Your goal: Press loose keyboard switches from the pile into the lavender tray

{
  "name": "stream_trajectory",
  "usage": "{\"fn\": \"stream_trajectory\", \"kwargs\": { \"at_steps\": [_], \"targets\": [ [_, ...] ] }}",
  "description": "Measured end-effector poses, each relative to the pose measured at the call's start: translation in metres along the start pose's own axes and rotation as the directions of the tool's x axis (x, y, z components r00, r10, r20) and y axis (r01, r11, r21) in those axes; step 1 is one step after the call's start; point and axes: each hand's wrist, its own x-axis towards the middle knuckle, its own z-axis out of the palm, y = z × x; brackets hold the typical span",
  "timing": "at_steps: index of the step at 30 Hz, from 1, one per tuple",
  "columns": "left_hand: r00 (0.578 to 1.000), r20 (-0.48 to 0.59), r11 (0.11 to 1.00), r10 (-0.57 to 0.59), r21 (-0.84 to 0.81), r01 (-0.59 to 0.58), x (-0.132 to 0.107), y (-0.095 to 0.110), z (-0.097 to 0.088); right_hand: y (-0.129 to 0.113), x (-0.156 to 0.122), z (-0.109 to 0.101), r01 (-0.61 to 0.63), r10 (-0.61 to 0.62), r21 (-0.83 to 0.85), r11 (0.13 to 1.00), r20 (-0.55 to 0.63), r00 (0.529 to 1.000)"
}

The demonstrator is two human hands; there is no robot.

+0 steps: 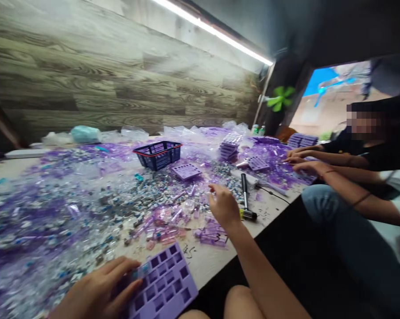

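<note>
At the near edge of the table, my left hand [102,288] grips a purple plastic plate [168,283] with rows of square and oblong openings. A small clear-blue piece [145,269] sits at the plate's upper left corner, beside my fingers. My right hand [223,204] reaches over the table, fingers bent and slightly apart, with nothing visible in them. Below it lie clear purple plastic pieces [210,235] and pinkish ones [163,221]. Loose small white, grey and blue parts [120,195] spread widely to its left.
A dark blue basket [158,156] stands mid-table, near another purple plate [186,171]. A black-handled hammer [244,190] lies right of my hand. Stacked purple plates [229,147] and plastic bags [186,133] are farther back. Co-workers' hands [308,161] work at the right.
</note>
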Motion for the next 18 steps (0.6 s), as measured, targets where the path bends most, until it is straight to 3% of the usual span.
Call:
{"fn": "stream_trajectory", "kwargs": {
  "at_steps": [4,9,18],
  "targets": [
    [0.994,0.112,1.0,-0.014,0.014,0.012,0.005,0.018,-0.006,0.023,0.006,0.015,-0.003,0.005,-0.029,1.0,0.052,0.999],
    [0.992,0.127,0.998,-0.028,0.051,0.022,0.005,0.022,-0.004,0.018,0.003,0.027,0.042,-0.031,-0.082,0.996,0.133,0.991],
    [0.997,-0.025,0.964,0.075,0.257,-0.066,0.008,0.011,-0.008,0.02,0.004,0.036,0.046,-0.013,-0.144,0.988,0.22,0.976]
  ]
}}
